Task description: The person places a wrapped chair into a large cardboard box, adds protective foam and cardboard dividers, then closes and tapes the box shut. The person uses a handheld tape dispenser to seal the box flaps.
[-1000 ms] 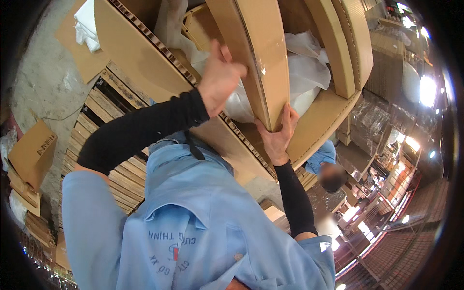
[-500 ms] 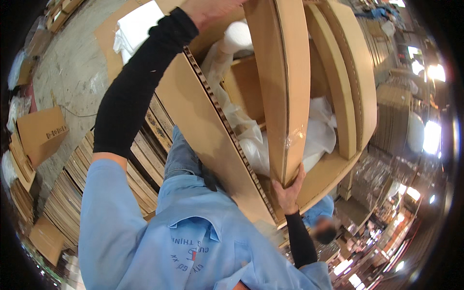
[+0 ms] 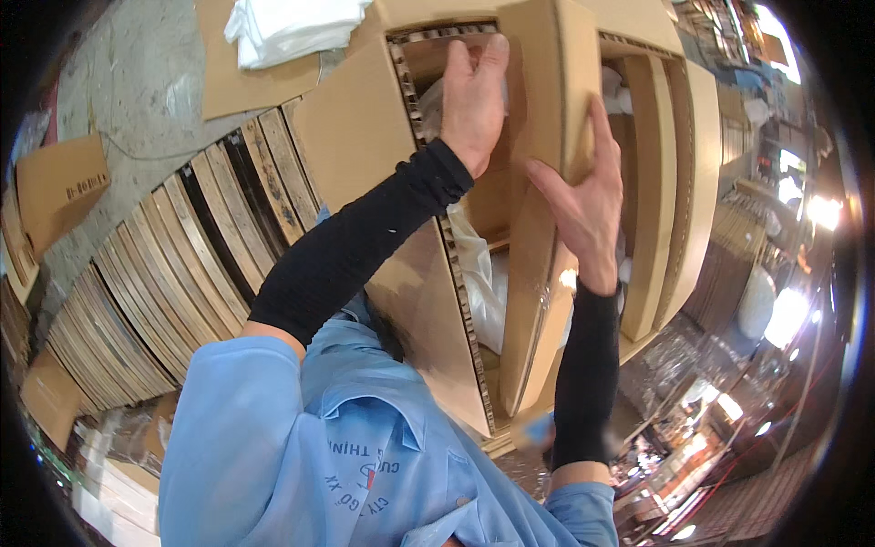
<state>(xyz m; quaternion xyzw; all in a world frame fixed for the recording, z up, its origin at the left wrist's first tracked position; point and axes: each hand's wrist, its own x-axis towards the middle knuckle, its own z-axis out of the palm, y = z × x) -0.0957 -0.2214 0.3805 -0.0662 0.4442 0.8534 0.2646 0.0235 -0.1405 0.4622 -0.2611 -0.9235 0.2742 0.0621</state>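
A long, narrow brown cardboard carton (image 3: 538, 264) stands on edge inside a large cardboard box with thick honeycomb walls (image 3: 360, 141). My right hand (image 3: 588, 205) straddles the carton's upper edge, thumb on one side and fingers on the other. To the left of the carton, over the box's opening, is my left hand (image 3: 474, 105). Its thumb and fingers are apart with nothing between them; whether its fingertips touch the carton I cannot tell. White foam wrap (image 3: 488, 283) shows inside the box beside the carton.
More cardboard pieces (image 3: 649, 191) stand upright at the box's right side. Wooden pallets (image 3: 196, 242) line up on the left. White foam sheets (image 3: 292, 32) lie on cardboard at the back left. A brown carton (image 3: 59, 191) stands on the floor at far left.
My left hand has come back from the carton's far end to its middle. My right hand has moved up from the near end. The carton sits lower and nearer to me.
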